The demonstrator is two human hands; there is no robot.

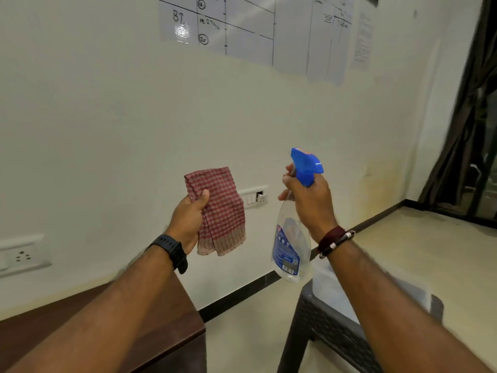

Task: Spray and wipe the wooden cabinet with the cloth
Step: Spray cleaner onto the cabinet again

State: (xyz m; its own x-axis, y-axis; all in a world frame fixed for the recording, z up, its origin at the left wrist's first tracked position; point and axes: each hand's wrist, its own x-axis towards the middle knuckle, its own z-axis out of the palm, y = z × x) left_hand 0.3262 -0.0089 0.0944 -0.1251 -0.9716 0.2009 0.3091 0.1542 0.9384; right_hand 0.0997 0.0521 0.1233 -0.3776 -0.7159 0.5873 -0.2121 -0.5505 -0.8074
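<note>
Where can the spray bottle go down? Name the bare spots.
The wooden cabinet top shows a bare strip between the left forearm and its right edge. Bare floor lies between the cabinet and the dark wicker stand. The stand's top is covered by a pale sheet.

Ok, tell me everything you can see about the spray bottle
The spray bottle is clear plastic with a blue trigger head and a blue label bearing a barcode low on its body. The right hand grips its neck, fingers curled around the front by the trigger. It hangs roughly upright, slightly tilted, in mid-air before the cream wall, touching nothing else. Its liquid level cannot be told.
</note>
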